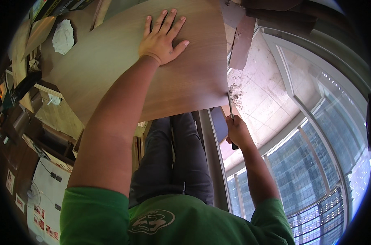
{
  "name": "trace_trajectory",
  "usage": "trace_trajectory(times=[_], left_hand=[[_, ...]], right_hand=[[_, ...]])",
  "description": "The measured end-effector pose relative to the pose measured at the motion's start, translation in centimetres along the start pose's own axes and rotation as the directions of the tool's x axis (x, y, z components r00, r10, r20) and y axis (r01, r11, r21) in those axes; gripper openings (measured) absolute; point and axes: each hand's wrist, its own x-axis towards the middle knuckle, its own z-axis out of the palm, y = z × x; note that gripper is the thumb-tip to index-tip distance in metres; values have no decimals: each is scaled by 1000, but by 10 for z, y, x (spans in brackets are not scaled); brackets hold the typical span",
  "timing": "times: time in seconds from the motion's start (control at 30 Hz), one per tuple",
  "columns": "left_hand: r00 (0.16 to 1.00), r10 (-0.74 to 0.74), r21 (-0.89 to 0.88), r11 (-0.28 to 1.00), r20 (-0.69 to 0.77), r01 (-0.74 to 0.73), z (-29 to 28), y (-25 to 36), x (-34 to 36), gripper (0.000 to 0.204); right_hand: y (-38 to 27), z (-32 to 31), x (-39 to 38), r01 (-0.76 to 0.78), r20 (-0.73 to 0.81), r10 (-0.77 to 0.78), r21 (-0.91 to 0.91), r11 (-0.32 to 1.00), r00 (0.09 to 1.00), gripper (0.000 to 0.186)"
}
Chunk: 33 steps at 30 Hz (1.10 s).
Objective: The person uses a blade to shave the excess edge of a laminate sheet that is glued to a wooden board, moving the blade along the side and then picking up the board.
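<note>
A large light-brown wooden board (193, 69) fills the upper middle of the view. My left hand (163, 38) lies flat on its top, fingers apart. My right hand (236, 130) is closed round the dark handle of a hand tool with a long, narrow metal shaft (231, 104). The shaft reaches the board's right edge near its lower corner; whether it touches the edge or rests just beside it I cannot tell. My legs in dark trousers show below the board.
A crumpled white lump (63, 36) lies at the upper left, with wooden pieces and cabinets (61, 116) along the left. A dark-brown offcut (242, 45) stands beyond the board's right edge, near debris on the pale tiled floor (259, 98). Glass windows and railings (316, 143) curve along the right.
</note>
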Motion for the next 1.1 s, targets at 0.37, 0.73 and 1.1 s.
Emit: trace_trajectory(times=[0.37, 0.73, 1.1], left_hand=[[1000, -2, -22, 1000, 6, 2, -1, -1, 0, 74], [1000, 21, -59, 998, -10, -22, -3, -2, 0, 75], [1000, 8, -64, 998, 29, -6, -6, -1, -1, 73]], right_hand=[[-18, -30, -8, 176, -80, -159, 302, 937, 984, 60], [-88, -30, -21, 264, -85, -279, 661, 702, 956, 26], [-148, -18, -18, 190, -22, -194, 337, 922, 981, 38]])
